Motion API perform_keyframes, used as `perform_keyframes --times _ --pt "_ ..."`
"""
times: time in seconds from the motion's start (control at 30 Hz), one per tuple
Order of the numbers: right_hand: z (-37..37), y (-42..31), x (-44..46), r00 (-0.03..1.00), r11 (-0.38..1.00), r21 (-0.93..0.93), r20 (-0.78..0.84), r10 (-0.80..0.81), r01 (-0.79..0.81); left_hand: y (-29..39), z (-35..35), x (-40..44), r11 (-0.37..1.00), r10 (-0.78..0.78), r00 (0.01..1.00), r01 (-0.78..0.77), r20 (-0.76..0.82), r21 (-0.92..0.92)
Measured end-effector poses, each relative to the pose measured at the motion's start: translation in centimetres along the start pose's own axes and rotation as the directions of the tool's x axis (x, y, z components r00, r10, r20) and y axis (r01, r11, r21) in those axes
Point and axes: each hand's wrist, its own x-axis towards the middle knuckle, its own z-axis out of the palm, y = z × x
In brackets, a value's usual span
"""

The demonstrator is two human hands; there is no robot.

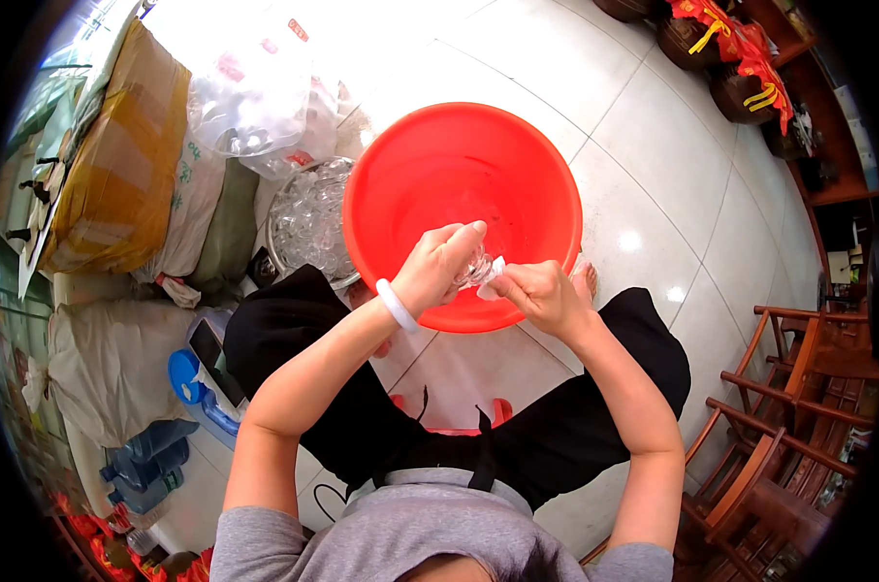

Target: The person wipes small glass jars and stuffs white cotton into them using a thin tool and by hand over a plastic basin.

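Note:
Over the near part of a large red basin (463, 145), my two hands meet. My left hand (433, 266), with a pale bangle (398, 306) on the wrist, is closed around a clear, glass-like piece (475, 268); its full shape is partly hidden by the fingers. My right hand (541, 296) pinches a small white cloth or tissue (493, 282) against the near end of that piece. To the left of the basin, a round metal bowl (272, 238) holds many similar clear pieces (308, 215).
Clear plastic bags (250, 102) lie beyond the bowl. A taped cardboard box (124, 155), sacks (119, 364) and blue water bottles (148, 466) line the left side. Wooden chairs (779, 427) stand at right, dark jars (687, 44) at upper right. The floor (653, 184) is tiled.

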Motion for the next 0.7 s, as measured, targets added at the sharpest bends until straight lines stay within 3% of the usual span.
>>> perform_keyframes --times 0.07,0.1,0.17,0.2,0.27,0.33,0.4,0.47,0.5,0.57,0.6,0.67,0.7 --pt "0.3 -0.3 0.0 0.997 0.984 0.174 -0.067 -0.034 0.045 0.1 -0.2 -0.1 1.000 -0.010 1.000 0.010 0.000 -0.009" --pt "0.4 -0.5 0.0 0.997 0.984 0.174 -0.065 -0.037 0.048 0.1 -0.4 -0.1 0.998 -0.004 0.999 0.007 0.051 -0.055" --pt "0.5 -1.1 0.0 0.994 0.917 0.398 -0.105 0.039 0.007 0.1 -0.6 -0.2 0.995 0.006 0.995 0.005 0.098 -0.104" --pt "0.2 -1.4 0.0 0.994 0.918 0.397 -0.103 0.036 0.008 0.2 -0.5 -0.3 0.990 0.039 0.993 -0.023 0.115 -0.140" --pt "-0.5 -1.8 -0.2 0.941 0.691 0.641 0.172 0.293 -0.333 0.5 -0.2 -0.6 0.983 0.075 0.989 -0.051 0.129 -0.179" --pt "-0.4 -1.6 -0.3 0.924 0.650 0.662 0.205 0.322 -0.373 0.9 0.2 -0.8 0.979 0.143 0.986 -0.129 0.081 -0.156" --pt "-0.2 -1.8 -0.2 0.906 0.606 0.680 0.240 0.349 -0.413 0.9 0.0 -0.9 0.981 0.112 0.990 -0.098 0.080 -0.165" --pt "0.0 -2.2 0.0 0.986 0.801 0.578 0.044 0.161 -0.156 1.0 -0.2 -0.9 0.983 0.080 0.993 -0.065 0.081 -0.172" --pt "0.0 -2.2 0.1 0.986 0.801 0.578 0.045 0.161 -0.157 1.1 -0.4 -0.9 0.980 -0.003 0.994 0.025 0.113 -0.195" --pt "0.1 -2.0 0.3 0.998 0.942 0.334 -0.061 -0.005 0.026 0.9 -0.7 -0.6 0.970 -0.086 0.985 0.117 0.148 -0.214" --pt "0.0 -1.8 0.3 0.998 0.942 0.335 -0.062 -0.004 0.024 0.4 -0.9 -0.3 0.962 -0.143 0.978 0.173 0.151 -0.209" --pt "-0.2 -1.1 0.2 0.996 0.995 -0.050 -0.007 -0.090 0.090 -0.3 -1.2 0.3 0.952 -0.201 0.967 0.230 0.157 -0.203" --pt "-0.4 -1.2 0.3 0.996 0.995 -0.051 -0.009 -0.089 0.089 -0.6 -1.2 0.5 0.935 -0.241 0.954 0.278 0.178 -0.219"
